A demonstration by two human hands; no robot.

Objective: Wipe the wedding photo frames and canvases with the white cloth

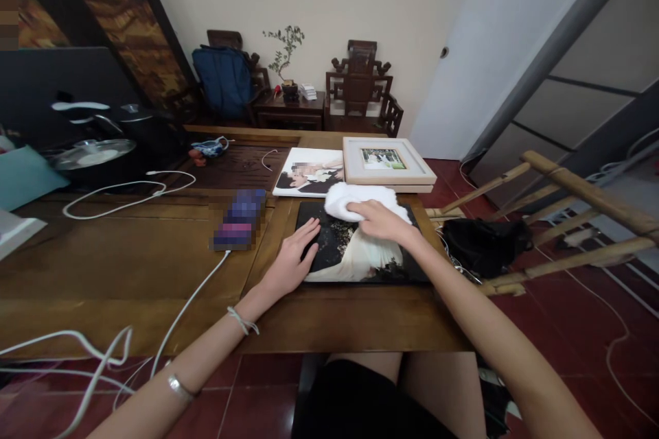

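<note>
- My right hand (379,221) presses a white cloth (355,200) onto the upper part of the dark photo panel (360,254); grip closed on the cloth.
- My left hand (291,262) lies flat on the panel's left edge, fingers spread, pinching nothing.
- Panel lies flat on the desk (154,267), long axis left-right, straight ahead of me.
- Behind the panel: second photo print (309,173) and framed picture (384,161), touching.
- Left of the panel: blurred phone (239,219) on a white cable (190,302).
</note>
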